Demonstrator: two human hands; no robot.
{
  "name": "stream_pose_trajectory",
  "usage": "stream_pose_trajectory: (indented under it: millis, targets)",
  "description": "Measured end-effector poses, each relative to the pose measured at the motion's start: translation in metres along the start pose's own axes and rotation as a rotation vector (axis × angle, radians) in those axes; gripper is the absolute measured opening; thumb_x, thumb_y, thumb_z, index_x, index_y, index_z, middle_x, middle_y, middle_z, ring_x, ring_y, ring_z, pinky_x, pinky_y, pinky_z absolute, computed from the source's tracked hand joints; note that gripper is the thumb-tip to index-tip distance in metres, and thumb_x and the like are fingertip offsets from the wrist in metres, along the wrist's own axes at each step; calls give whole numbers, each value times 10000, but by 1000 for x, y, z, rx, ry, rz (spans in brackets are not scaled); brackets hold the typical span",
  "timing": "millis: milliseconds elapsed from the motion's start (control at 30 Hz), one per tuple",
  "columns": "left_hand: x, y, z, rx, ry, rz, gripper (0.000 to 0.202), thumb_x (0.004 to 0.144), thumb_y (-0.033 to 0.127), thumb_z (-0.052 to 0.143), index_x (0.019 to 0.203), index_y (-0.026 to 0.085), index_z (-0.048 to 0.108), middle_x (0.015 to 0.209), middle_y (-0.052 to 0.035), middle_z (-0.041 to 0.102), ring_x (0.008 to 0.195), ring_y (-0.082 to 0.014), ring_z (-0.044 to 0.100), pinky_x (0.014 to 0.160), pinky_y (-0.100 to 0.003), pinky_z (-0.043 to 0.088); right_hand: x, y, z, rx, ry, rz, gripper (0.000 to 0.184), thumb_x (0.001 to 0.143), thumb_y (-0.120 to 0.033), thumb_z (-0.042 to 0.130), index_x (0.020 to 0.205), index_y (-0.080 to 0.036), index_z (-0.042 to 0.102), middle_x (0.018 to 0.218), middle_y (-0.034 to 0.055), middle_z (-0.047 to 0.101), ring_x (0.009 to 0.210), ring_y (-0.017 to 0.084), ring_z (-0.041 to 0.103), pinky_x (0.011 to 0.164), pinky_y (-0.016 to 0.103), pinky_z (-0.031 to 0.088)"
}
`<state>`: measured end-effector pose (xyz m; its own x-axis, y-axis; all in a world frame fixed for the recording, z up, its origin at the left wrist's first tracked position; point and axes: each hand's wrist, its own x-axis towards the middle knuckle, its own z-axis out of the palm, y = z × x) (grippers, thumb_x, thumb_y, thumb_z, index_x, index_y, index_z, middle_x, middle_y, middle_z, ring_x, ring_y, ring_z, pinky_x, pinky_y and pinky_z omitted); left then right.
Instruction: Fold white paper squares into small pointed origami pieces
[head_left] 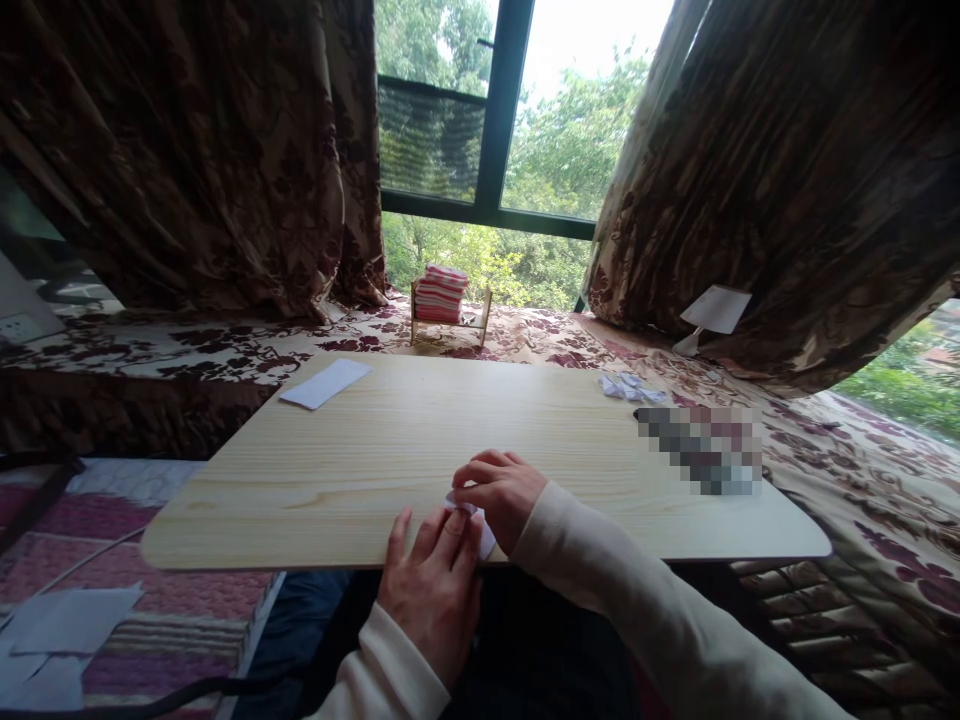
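Observation:
A small folded piece of white paper (486, 538) lies near the front edge of the light wooden table, largely covered by my hands. My left hand (439, 580) reaches up from below, its fingertips pressing the paper against the tabletop. From the right comes my right hand (504, 497), with its fingers bent and its tips pinching the paper's far end. How the paper is folded beneath the fingers is hidden. Both arms wear cream sleeves.
At the table's (360, 470) back left lies a flat paper strip (326, 383); several folded paper pieces (631, 388) sit at back right, near a blurred-out object (701, 450). Beyond are a small rack with striped cloths (441, 295) and a white lamp (716, 310). Loose sheets (71, 620) rest at lower left.

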<state>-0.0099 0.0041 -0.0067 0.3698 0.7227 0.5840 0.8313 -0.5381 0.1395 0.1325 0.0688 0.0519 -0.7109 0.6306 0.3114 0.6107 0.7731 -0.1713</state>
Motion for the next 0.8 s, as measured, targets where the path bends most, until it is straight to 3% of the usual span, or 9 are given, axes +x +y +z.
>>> stream_pose_trajectory:
  millis: [167,267,333,467,633,800]
  targets:
    - [0,1,-1,6,-12,-9,392,763,310,516,1141,206,526,1187,-64,566,1097,-249,452,982,-503,208,-10,-3,-14,101,164,211,138,770,-202,517,814,-186,647,847,44,626,766,147,536,681,257,393]
    - [0,2,-1,5,-7,-5,382,789,284,466,1160,205,514,1197,-61,558,1104,-247,445,979,-503,214,-18,-6,-11,56,81,448,184,762,-322,541,710,-180,646,692,24,616,637,132,539,584,236,367]
    - [0,1,-1,8,-3,1,372,804,253,426,1160,197,516,1199,-66,555,1102,-250,443,972,-508,219,-18,-7,-4,15,3,532,244,750,-378,543,640,-182,638,620,10,606,573,121,521,535,231,330]
    - [-1,0,-1,22,9,37,374,797,227,409,1151,189,524,1187,-73,561,1087,-257,448,965,-512,229,-9,-7,6,-54,-27,509,254,770,-324,509,583,-189,613,586,-2,597,546,108,494,513,231,288]
    - [1,-2,0,31,4,40,376,794,220,408,1151,200,524,1181,-60,567,1080,-256,452,959,-517,237,-10,0,0,-44,25,453,252,803,-273,474,619,-177,616,629,8,580,575,109,497,532,228,318]
    - [3,-2,-1,-7,27,49,384,803,254,424,1172,203,515,1187,-49,568,1064,-248,459,967,-505,219,-43,4,7,-32,75,218,235,804,-155,462,958,-215,629,795,42,586,729,141,501,643,235,383]
